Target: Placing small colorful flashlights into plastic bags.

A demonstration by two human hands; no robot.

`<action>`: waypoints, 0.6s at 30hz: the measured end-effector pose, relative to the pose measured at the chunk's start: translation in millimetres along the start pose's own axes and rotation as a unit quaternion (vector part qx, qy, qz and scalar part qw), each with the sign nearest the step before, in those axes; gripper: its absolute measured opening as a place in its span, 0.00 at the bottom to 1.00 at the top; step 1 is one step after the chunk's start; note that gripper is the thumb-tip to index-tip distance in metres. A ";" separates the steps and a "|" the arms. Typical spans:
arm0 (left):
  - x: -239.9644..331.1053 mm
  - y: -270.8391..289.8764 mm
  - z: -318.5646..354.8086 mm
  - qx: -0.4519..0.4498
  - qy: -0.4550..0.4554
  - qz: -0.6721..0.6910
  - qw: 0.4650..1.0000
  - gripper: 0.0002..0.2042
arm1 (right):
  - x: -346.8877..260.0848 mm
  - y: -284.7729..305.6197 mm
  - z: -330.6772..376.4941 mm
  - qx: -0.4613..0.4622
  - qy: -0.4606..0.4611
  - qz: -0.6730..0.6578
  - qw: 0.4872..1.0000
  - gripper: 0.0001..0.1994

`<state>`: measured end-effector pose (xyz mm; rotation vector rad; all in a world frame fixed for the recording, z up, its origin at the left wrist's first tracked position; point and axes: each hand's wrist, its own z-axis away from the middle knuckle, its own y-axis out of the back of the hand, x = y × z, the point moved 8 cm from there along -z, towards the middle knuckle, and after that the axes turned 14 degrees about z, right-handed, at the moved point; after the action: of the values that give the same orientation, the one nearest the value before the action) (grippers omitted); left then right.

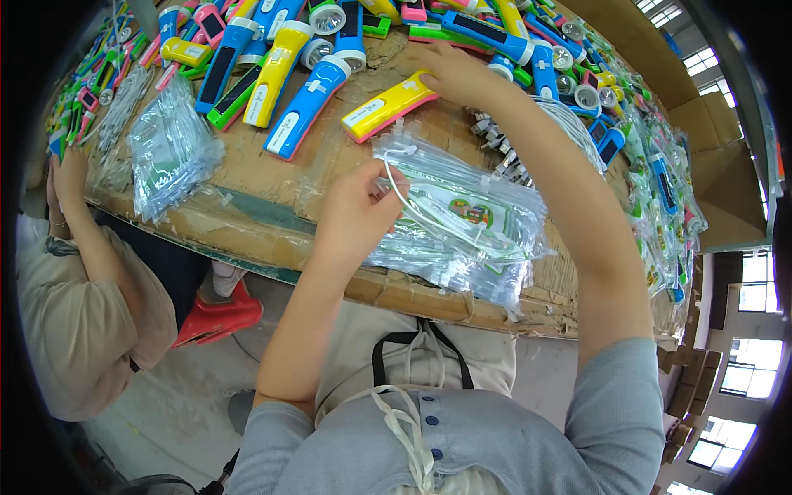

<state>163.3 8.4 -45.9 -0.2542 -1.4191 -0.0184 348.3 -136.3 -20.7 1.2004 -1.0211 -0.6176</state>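
My left hand (356, 213) is closed, with a white cable (393, 175) pinched between thumb and fingers. The cable's loop trails over a stack of clear plastic bags (462, 216) with green printing, which lies in front of me. Farther off, my right hand (459, 73) grips the head end of a yellow flashlight (384, 107) with a pink underside. Its body points left toward a blue flashlight (307, 107) lying close by. Part of the yellow head is hidden by my fingers.
A heap of coloured flashlights (487, 35) covers the far side of the cardboard-topped table (260, 223). Bundled white cables (573, 124) lie under my right forearm. More clear bags (169, 153) rest at left, near a seated co-worker's hands (69, 175). Bagged flashlights (664, 198) pile up at right.
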 end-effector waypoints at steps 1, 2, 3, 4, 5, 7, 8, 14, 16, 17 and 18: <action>-2.3 1.8 0.2 0.001 0.006 -0.002 1.000 0.08 | -11.1 7.4 -5.5 0.051 0.066 -0.025 0.996 0.25; -4.3 1.9 -0.5 0.002 0.009 -0.001 1.000 0.08 | -20.8 14.3 -5.2 0.103 0.130 -0.050 0.985 0.27; -1.7 2.8 -1.2 0.015 -0.018 -0.025 0.999 0.08 | -17.0 13.6 -4.8 0.101 0.130 -0.051 0.985 0.27; -0.5 8.2 1.3 0.035 -0.042 -0.048 0.997 0.07 | -29.9 7.9 0.3 -0.045 0.153 -0.065 0.985 0.29; -2.4 7.7 1.1 0.036 -0.041 -0.047 0.997 0.07 | -35.8 -3.5 14.5 -0.189 0.167 -0.073 0.965 0.31; -1.7 9.2 0.4 0.053 -0.056 -0.041 0.996 0.09 | -32.1 -1.4 24.5 -0.149 0.138 -0.069 0.977 0.33; -1.3 8.7 -0.3 0.053 -0.057 -0.040 0.996 0.09 | -25.9 4.7 28.9 -0.108 0.109 -0.064 0.986 0.35; 5.4 -3.0 -2.3 0.027 -0.054 -0.103 0.993 0.07 | 31.0 93.8 83.5 0.142 -0.088 -0.408 0.898 0.41; 7.6 -4.9 -4.9 0.028 -0.079 -0.075 0.994 0.07 | 15.3 126.0 114.7 0.235 -0.120 -0.443 0.857 0.35; 11.1 -6.4 -4.2 0.028 -0.082 -0.077 0.993 0.07 | 16.9 141.5 132.1 0.321 -0.149 -0.475 0.805 0.30; 13.6 -6.8 -3.2 0.032 -0.072 -0.073 0.994 0.07 | 19.1 146.4 136.9 0.325 -0.147 -0.476 0.804 0.30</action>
<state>167.4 3.1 -31.9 -0.1005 -1.5777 -0.0750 217.9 -173.0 128.3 2.3306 -0.8463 -1.3283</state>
